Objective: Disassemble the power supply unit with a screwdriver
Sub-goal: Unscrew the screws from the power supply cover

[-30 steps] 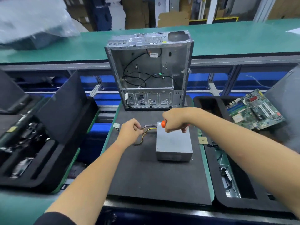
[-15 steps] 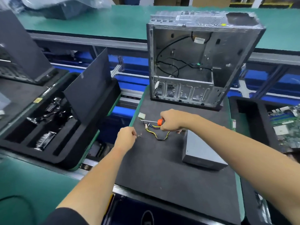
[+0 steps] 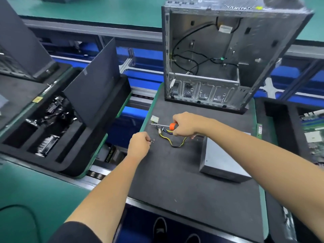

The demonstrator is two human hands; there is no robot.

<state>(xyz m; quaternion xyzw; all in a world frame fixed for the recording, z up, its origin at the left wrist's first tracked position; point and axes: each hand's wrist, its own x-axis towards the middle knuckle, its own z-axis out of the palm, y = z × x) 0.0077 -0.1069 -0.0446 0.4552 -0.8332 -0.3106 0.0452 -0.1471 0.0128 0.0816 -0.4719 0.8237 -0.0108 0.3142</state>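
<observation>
Grey power supply unit (image 3: 222, 160) lies right of both hands: right hand (image 3: 186, 125) grips screwdriver (image 3: 164, 125), left hand (image 3: 139, 145) pinches screw (image 3: 152, 141).

I see the power supply unit (image 3: 222, 160) lying on the foam mat (image 3: 184, 186), toward its right side. Behind it, at the mat's far edge, the computer case (image 3: 228, 55) stands upright. The cable bundle (image 3: 172, 137) runs out left of the unit across the mat, ending in a connector (image 3: 155, 118) near the mat's left edge. A compartment tray (image 3: 57, 137) sits left of the mat, and a tray (image 3: 273, 120) with a circuit board (image 3: 313, 130) sits to its right.
</observation>
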